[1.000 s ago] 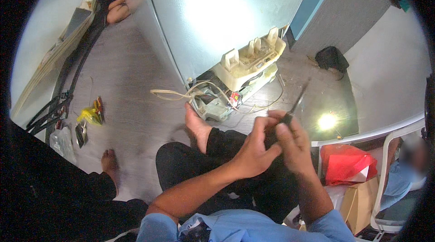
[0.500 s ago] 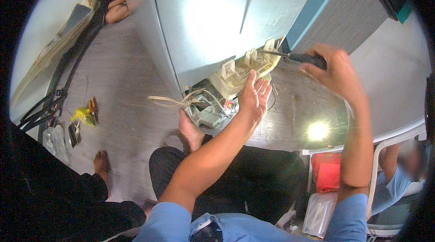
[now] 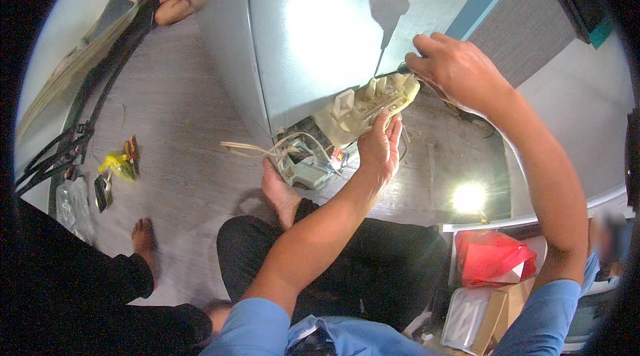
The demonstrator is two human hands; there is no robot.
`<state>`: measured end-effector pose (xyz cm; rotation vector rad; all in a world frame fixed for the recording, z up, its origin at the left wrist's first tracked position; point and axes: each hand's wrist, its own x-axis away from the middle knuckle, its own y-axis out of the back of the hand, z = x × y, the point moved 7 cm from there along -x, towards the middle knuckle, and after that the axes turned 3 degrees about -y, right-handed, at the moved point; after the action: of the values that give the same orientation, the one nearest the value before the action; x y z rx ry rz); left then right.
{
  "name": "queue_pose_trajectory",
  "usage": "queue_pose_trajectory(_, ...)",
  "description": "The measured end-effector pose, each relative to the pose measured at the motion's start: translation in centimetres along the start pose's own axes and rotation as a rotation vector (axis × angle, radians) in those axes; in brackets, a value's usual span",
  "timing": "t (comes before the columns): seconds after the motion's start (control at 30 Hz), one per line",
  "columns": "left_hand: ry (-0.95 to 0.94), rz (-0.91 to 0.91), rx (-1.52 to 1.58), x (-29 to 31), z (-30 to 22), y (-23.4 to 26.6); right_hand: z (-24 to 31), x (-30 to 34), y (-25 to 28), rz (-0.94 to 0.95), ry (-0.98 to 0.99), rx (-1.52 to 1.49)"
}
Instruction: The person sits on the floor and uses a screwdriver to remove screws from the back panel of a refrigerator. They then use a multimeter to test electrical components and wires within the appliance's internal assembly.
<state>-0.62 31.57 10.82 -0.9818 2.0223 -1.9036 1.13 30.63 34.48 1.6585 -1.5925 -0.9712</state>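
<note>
My left hand (image 3: 379, 155) holds the lower front edge of a dirty cream plastic tray (image 3: 360, 115), its fingers bent against the underside. The tray has upright tabs and lies along the bottom of a pale grey appliance panel (image 3: 293, 79). My right hand (image 3: 453, 68) is closed around a screwdriver (image 3: 404, 69) at the tray's right end; most of the tool is hidden behind my fingers, and its tip cannot be made out. Below the tray's left end, a cream cable (image 3: 250, 149) loops over a pale housing (image 3: 310, 173) on the floor, beside my bare foot (image 3: 280, 195).
A bright work light (image 3: 469, 197) shines at the right. Near it are a red bag (image 3: 490, 259), a clear plastic box (image 3: 463, 319) and a cardboard box (image 3: 507, 309). At left lie a yellow bag (image 3: 119, 167) and pliers-like tools. Another person's leg (image 3: 141, 239) reaches in there.
My right hand has moved left and up, bringing the screwdriver close to the tray's right end. My left hand has shifted slightly right with its fingers more bent. The tray sits slightly further right.
</note>
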Motion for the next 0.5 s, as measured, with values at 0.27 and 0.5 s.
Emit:
queue_pose_trajectory(0.27,-0.01,-0.012,0.023,0.4,-0.1,-0.5,2.5,2.4,-0.6,-0.261,0.317,0.39)
queue_pose_trajectory(0.5,-0.039,0.025,0.0,-0.1,0.1,-0.1,-1.8,0.2,-2.2,-0.063,0.119,0.196)
